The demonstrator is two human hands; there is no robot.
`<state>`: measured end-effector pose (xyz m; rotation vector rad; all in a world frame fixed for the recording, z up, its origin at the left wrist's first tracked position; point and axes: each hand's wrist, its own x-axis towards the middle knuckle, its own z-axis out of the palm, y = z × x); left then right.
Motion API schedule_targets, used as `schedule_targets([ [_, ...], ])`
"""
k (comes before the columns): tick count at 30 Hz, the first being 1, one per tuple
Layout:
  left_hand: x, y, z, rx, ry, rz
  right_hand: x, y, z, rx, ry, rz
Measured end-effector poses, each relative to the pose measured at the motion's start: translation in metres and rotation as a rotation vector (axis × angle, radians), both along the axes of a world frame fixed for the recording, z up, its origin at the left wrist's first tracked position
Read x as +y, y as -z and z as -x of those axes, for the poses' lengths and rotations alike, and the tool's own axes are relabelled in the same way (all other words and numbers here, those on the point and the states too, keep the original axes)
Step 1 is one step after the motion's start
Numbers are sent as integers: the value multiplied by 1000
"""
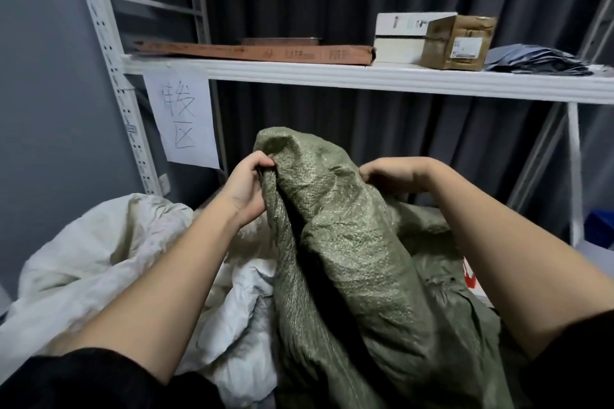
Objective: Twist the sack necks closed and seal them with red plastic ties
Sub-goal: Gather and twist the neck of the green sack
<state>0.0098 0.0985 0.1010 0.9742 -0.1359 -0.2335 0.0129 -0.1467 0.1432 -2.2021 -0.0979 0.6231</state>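
Green sack (349,242) held up in the middle, below the shelf (365,76), its top bunched and loose. Left hand (247,188) clenched on a fold at the sack's upper left edge. Right hand (395,173) curled over the upper right, fingers pressed into the weave. White sack (99,259) slumped just beside, at lower left. On the shelf: flat box (255,51), white box (402,38), brown box (457,43), grey bags (538,61) toward its right end. Paper sign (181,119) hanging from the shelf's left front edge.

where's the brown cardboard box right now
In the head view, the brown cardboard box sits upper right on the white shelf, between a white box and grey bags.
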Motion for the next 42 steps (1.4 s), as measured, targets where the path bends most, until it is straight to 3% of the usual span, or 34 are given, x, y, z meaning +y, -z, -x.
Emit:
schedule_targets([
  [4, -1, -2, 2, -26, -24, 3, -5, -5, -16, -569, 202, -99],
  [6, -7, -2, 4, -108, -2, -101, -2, -19, -24, -833, 338, -159],
  [10, -22, -1, 11, -236, 72, -493, 25, -59, -25, -1078, 394, -272],
  [13, -36, -3, 15, -309, 118, -658, 55, -88, -15, -1312, 329, -304],
  [16, -45, -4, 12, -304, -82, -698, 79, -111, -5, -1447, 204, -294],
  [19, -36, 0, 4, -212, -236, -630, 85, -111, -4, -1412, 110, -218],
  [23, -17, 2, -1, -141, -342, -455, 72, -75, -19, -941, 167, -40],
  [26, -5, 7, -5, -65, -376, -365, 53, -47, -21, -690, 243, -111],
  [31, 5, 13, -13, -42, -379, -336, 6, -26, -12, -276, 75, -54],
  [34, 6, 17, -16, -36, -405, -391, -6, -18, -11, -385, 107, -90],
  [39, 10, 22, -24, -11, -426, -500, -13, -5, -13, -892, 147, -131],
  [42, 7, 21, -25, -8, -510, -513, -9, -6, -10, -789, 127, -136],
])
